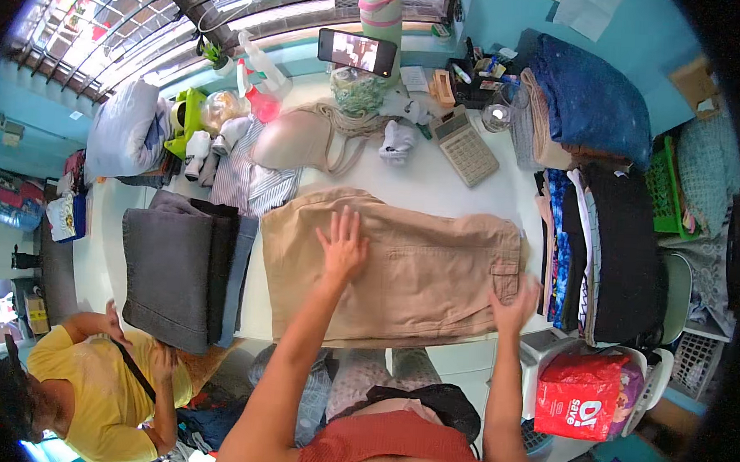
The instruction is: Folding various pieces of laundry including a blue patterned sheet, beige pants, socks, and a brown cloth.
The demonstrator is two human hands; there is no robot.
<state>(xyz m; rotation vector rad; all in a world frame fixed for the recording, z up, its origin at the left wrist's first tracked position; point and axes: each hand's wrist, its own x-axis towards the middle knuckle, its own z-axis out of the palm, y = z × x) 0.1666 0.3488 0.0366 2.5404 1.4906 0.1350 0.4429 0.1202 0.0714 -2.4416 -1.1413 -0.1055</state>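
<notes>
Folded khaki trousers [430, 284] lie sideways across the white table in front of me, waistband and belt loops towards the right. My left hand [344, 248] rests flat on the upper left part of the cloth, fingers spread. At the waistband corner is my right hand [513, 304], its thumb against the fabric and its blurred fingers past the edge, apart from the thumb. Left of the trousers stands a stack of folded dark trousers and jeans [167, 270]. Folded clothes [620, 256] are piled on the right.
Behind the trousers are a beige bra [293, 139], a striped garment [235, 167], rolled socks [397, 143], and a calculator [465, 147]. A phone [357, 51] leans before a bottle. A person in a yellow shirt [98, 386] is at lower left. A red bag [578, 395] sits lower right.
</notes>
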